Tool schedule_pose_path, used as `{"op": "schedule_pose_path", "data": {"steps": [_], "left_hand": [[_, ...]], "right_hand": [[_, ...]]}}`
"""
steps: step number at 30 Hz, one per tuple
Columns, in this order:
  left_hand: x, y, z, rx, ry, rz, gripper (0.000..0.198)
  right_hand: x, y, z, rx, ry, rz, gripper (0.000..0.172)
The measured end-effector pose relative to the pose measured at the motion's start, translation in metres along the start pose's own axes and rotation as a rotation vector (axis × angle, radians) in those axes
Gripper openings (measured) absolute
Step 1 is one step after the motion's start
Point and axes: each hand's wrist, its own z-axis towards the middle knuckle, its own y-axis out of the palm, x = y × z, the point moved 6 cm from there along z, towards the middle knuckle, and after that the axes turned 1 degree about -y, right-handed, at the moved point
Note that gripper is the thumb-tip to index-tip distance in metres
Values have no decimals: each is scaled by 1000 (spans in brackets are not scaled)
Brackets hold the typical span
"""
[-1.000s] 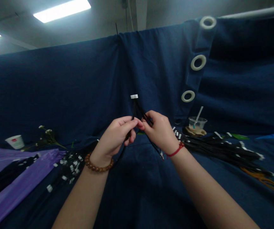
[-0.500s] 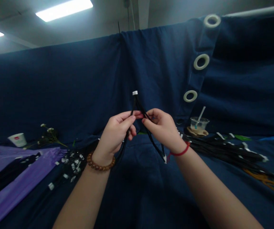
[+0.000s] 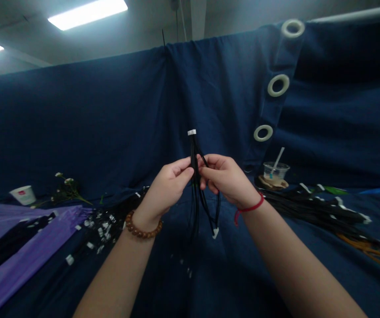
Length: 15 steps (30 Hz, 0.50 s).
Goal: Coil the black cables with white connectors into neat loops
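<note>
A bundle of thin black wires (image 3: pixel 195 152) stands upright between my hands, with a white connector at its top end. My left hand (image 3: pixel 166 187) pinches the bundle from the left; a brown bead bracelet is on its wrist. From the right, my right hand (image 3: pixel 226 179) pinches the same bundle, with a red string round the wrist. Loose wire ends hang below the hands, one ending in a small white connector (image 3: pixel 215 232).
A dark blue cloth (image 3: pixel 190 274) covers the table and hangs behind as a curtain with white grommets. A heap of black wire harnesses (image 3: pixel 309 207) lies at the right, another (image 3: pixel 100 225) at the left. Purple sheets (image 3: pixel 27 247), a paper cup (image 3: pixel 24 194), flowers (image 3: pixel 66 187), a plastic cup (image 3: pixel 275 173).
The two spread strands have been brought together into one upright bundle. My hands have closed in on each other, and the loose ends now hang straight down below them.
</note>
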Motion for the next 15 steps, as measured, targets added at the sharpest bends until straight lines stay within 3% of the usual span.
{"op": "schedule_pose_path", "data": {"steps": [15], "left_hand": [[-2, -9, 1, 117, 92, 105, 31]], "right_hand": [[1, 0, 0, -47, 75, 110, 15]]}}
